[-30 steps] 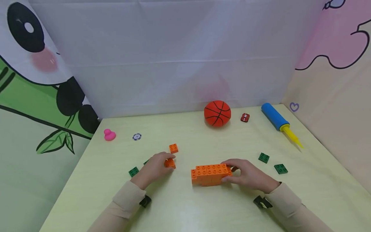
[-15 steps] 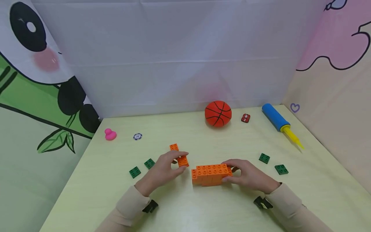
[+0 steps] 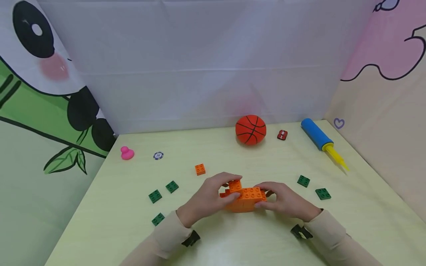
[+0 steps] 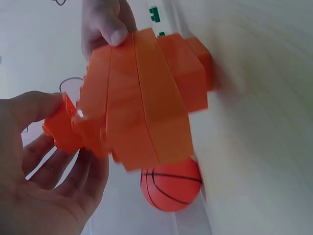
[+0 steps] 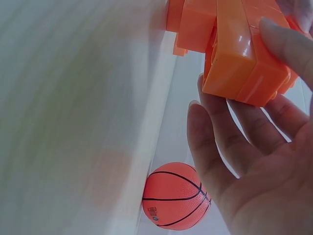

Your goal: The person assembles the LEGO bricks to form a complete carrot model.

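In the head view my left hand (image 3: 211, 195) pinches a small orange toy brick (image 3: 235, 186) between thumb and fingers, at the top of a built orange block (image 3: 247, 203). The left wrist view shows that brick (image 4: 66, 127) tilted beside the block's studded side; whether they are joined I cannot tell. My right hand (image 3: 283, 199) grips the block's right end, thumb in front and fingers behind. Stacked orange bricks (image 5: 234, 63) form the block, stepped towards its underside. The left hand hides part of its left end. One loose orange brick (image 3: 200, 169) lies behind the left hand.
Green bricks (image 3: 155, 196) lie at the left, and two more green bricks (image 3: 323, 194) at the right. Along the back stand a pink toy (image 3: 127, 153), a poker chip (image 3: 158, 155), a small basketball (image 3: 251, 130), a red toy car (image 3: 282, 135) and a blue-and-yellow pump-like toy (image 3: 317, 135).
My left hand has carried the small orange brick rightward from the loose brick to the block's top. A green brick at the lower left has come into view. My right hand keeps its hold.
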### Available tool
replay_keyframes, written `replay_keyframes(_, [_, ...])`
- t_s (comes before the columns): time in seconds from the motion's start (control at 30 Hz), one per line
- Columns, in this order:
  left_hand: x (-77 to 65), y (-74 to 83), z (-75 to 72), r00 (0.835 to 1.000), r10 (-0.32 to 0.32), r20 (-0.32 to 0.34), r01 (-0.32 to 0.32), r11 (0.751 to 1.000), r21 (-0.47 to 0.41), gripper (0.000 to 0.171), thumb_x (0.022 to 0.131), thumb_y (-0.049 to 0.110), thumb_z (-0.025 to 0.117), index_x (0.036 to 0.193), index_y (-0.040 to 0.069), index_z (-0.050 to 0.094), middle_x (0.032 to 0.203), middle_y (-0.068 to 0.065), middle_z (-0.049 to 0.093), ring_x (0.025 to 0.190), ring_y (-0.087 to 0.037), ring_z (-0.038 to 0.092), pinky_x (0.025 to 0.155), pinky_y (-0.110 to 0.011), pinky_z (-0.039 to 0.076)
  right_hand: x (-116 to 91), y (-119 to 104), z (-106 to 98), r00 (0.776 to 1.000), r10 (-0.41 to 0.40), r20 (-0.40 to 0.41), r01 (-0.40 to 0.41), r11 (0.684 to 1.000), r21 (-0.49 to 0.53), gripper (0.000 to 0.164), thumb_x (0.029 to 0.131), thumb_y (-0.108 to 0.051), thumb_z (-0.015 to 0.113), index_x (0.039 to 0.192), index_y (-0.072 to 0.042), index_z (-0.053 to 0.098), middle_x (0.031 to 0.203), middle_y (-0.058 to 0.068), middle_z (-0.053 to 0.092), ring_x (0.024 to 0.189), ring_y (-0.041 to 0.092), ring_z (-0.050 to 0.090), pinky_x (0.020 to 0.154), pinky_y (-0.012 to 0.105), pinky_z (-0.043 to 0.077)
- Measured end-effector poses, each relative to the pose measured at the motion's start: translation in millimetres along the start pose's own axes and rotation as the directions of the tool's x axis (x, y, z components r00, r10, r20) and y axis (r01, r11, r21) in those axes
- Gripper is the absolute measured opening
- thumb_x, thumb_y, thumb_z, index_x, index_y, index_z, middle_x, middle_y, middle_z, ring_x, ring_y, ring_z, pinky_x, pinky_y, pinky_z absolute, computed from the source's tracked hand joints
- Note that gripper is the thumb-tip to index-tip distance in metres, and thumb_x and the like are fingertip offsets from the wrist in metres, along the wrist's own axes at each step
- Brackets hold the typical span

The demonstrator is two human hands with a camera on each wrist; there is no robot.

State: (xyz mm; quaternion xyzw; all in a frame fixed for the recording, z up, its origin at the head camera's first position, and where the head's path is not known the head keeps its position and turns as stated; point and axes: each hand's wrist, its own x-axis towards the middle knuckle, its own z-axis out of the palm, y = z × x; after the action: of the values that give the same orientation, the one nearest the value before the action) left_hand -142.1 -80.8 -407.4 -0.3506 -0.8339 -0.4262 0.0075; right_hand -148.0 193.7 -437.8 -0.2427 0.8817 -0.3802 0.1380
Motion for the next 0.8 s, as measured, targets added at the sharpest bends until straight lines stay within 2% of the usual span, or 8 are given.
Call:
replay_keyframes(0.1, [6.9, 5.5, 8.3, 0.999, 0.031, 0.034, -0.03, 0.999, -0.019, 0.043, 0.092, 0.017, 0.073, 0.134, 0.012, 0.062, 0.125, 0.0, 0.065, 0.104, -0.009, 0.059, 0.092, -0.026, 0.054, 0, 1, 0, 1.0, -0.011, -0.005, 0.011, 1.0, -0.011, 0.053, 0.088, -0.048, 0.073, 0.133, -0.023, 0.062, 0.124, -0.01, 0.064, 0.107, 0.015, 0.059, 0.091, 0.04, 0.052])
replay_keyframes(0.27, [13.9, 10.0, 18.0, 0.997, 0.039, 0.069, -0.037, 0.999, -0.033, 0.044, 0.093, 0.016, 0.072, 0.135, 0.011, 0.061, 0.126, -0.001, 0.065, 0.103, -0.008, 0.058, 0.089, -0.019, 0.052, 0, 0, 0, 1.0, -0.007, -0.004, 0.007, 1.0, -0.011, 0.051, 0.088, -0.047, 0.073, 0.132, -0.023, 0.062, 0.123, -0.01, 0.064, 0.106, 0.015, 0.058, 0.09, 0.038, 0.052])
replay_keyframes(0.53, [15.6, 11.2, 22.1, 0.997, 0.001, 0.075, -0.002, 1.0, 0.013, 0.043, 0.093, 0.019, 0.072, 0.135, 0.012, 0.062, 0.127, 0.001, 0.065, 0.109, -0.009, 0.059, 0.089, -0.017, 0.051, 0, -1, -1, 1.0, -0.004, -0.001, 0.004, 1.0, -0.002, 0.05, 0.088, -0.046, 0.073, 0.131, -0.022, 0.063, 0.124, -0.008, 0.064, 0.106, 0.016, 0.058, 0.09, 0.038, 0.052])
replay_keyframes(0.8, [15.6, 14.8, 20.6, 0.996, -0.015, 0.083, 0.011, 0.998, 0.056, 0.044, 0.094, 0.022, 0.072, 0.136, 0.013, 0.063, 0.127, 0.0, 0.066, 0.115, -0.012, 0.06, 0.095, -0.021, 0.05, 0, -1, -1, 1.0, -0.001, 0.001, 0.001, 1.0, -0.006, 0.051, 0.088, -0.046, 0.073, 0.132, -0.023, 0.062, 0.125, -0.008, 0.064, 0.107, 0.017, 0.058, 0.09, 0.04, 0.051])
